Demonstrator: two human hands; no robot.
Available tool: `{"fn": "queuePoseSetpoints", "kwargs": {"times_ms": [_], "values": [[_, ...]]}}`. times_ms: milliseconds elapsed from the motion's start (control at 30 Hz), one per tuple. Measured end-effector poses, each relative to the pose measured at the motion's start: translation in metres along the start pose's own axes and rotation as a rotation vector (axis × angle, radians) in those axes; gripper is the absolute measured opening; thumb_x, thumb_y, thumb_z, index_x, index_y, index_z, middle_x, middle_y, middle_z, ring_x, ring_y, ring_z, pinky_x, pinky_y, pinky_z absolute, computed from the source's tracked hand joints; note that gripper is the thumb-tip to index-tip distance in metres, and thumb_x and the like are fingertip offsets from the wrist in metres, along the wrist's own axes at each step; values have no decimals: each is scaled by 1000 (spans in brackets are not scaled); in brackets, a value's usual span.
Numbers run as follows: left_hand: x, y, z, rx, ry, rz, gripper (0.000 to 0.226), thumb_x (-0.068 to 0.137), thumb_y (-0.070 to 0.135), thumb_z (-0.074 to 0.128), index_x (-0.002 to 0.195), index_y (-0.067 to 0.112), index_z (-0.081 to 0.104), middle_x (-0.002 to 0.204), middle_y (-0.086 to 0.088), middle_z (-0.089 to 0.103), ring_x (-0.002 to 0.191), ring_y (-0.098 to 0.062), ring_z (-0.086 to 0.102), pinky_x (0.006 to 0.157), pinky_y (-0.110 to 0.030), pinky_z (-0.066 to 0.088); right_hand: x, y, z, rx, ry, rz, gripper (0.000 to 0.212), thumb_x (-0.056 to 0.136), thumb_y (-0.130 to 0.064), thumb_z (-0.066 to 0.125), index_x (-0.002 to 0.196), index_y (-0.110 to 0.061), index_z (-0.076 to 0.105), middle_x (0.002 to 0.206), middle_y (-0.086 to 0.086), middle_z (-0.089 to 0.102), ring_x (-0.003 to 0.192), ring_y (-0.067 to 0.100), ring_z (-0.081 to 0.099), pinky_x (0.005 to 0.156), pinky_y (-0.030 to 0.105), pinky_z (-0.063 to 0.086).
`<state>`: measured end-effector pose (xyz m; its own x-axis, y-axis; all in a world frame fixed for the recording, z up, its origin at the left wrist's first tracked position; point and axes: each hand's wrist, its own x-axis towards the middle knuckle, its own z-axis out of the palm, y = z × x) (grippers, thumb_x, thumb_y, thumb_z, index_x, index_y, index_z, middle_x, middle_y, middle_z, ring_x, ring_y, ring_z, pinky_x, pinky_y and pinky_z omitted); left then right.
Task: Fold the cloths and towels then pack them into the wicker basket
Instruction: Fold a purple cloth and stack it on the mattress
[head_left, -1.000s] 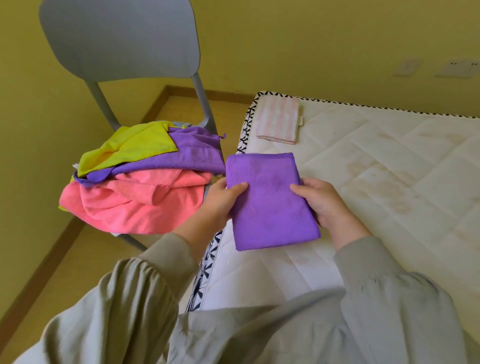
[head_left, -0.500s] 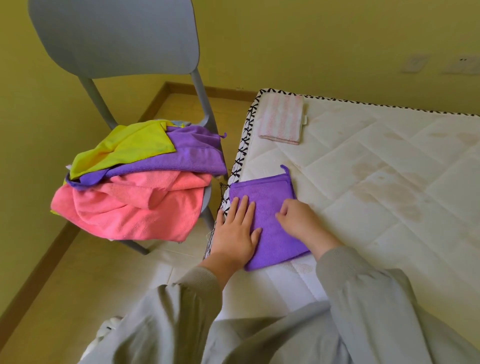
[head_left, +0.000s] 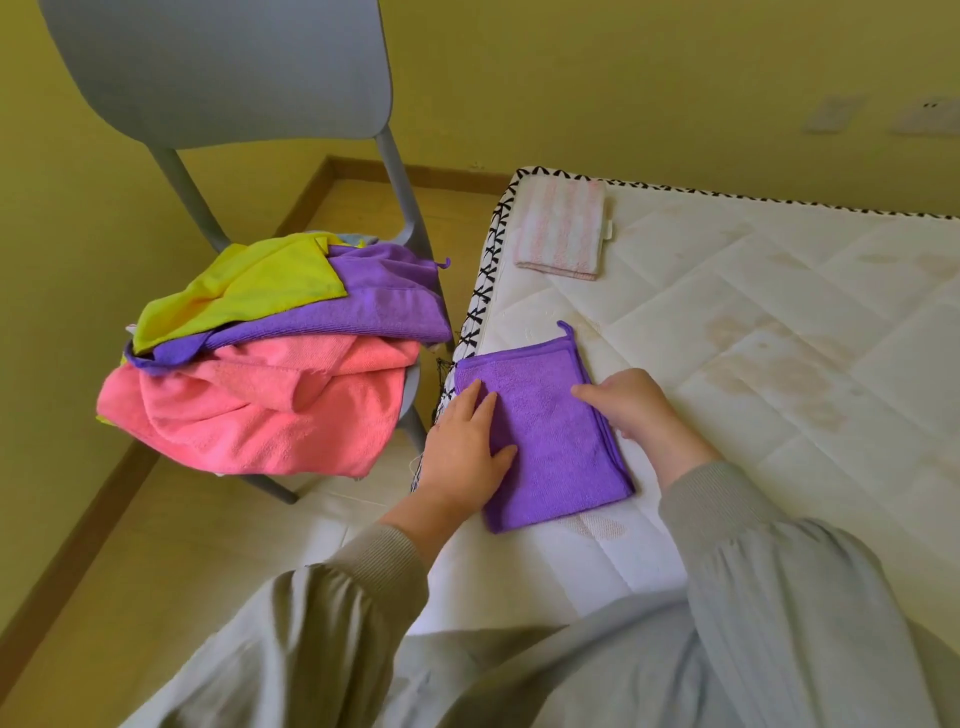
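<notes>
Folded purple cloth (head_left: 550, 441) flat on mattress (head_left: 753, 322), at its left edge. Left hand (head_left: 465, 449) flat on cloth's left half, fingers straight, pressing. Right hand (head_left: 636, 410) at cloth's right edge, fingers bent; grip unclear. Pink striped towel (head_left: 561, 228) folded at far corner. Unfolded pile (head_left: 260, 384) on chair (head_left: 218, 67).

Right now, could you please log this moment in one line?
left hand flat on purple cloth | right hand touching its edge | on mattress

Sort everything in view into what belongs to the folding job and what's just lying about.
Job: folded purple cloth, with left hand and right hand on it; folded pink striped towel; yellow cloth, purple towel, pink towel, heaped together.
Just there: grey chair, mattress, wall sockets.
</notes>
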<state>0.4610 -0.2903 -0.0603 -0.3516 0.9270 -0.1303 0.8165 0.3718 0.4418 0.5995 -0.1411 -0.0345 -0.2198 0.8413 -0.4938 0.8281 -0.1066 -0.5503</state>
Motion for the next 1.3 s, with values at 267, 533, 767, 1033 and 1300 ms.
{"fn": "queuePoseSetpoints", "kwargs": {"times_ms": [267,533,767,1033,1300], "values": [[25,2,-41,-665,-99,-603,22,88,7,52,69,14,44,52,-2,49,63,-31,71,35,-17,31,1,-3,0,337,-73,132,24,84,-9,67,70,-5,48,54,10,45,27,14,41,28,12,25],[30,6,-43,-1242,-201,-833,19,90,-7,51,82,7,42,78,-6,43,44,-22,65,29,-10,30,-5,-8,-4,659,-275,217,19,87,15,49,102,4,46,92,13,45,45,24,65,37,22,50],[39,11,-39,-1257,-111,-814,17,90,-7,52,82,6,46,81,-8,52,43,-19,65,42,-22,53,-7,-9,-1,685,-267,255,18,89,16,41,94,-1,44,97,11,48,94,37,68,51,28,55],[44,7,-28,-1255,16,-643,26,92,-5,47,75,14,53,79,-3,64,52,-6,67,54,-15,50,-2,-3,1,975,-270,320,33,86,23,35,108,0,46,112,17,51,91,31,69,76,34,55],[37,-4,-27,-1413,20,-552,26,87,-7,40,71,6,56,88,-9,65,78,-17,61,66,-20,54,-8,-7,-8,1223,-312,352,29,83,2,28,86,3,57,65,11,44,54,21,45,58,27,38]]}}
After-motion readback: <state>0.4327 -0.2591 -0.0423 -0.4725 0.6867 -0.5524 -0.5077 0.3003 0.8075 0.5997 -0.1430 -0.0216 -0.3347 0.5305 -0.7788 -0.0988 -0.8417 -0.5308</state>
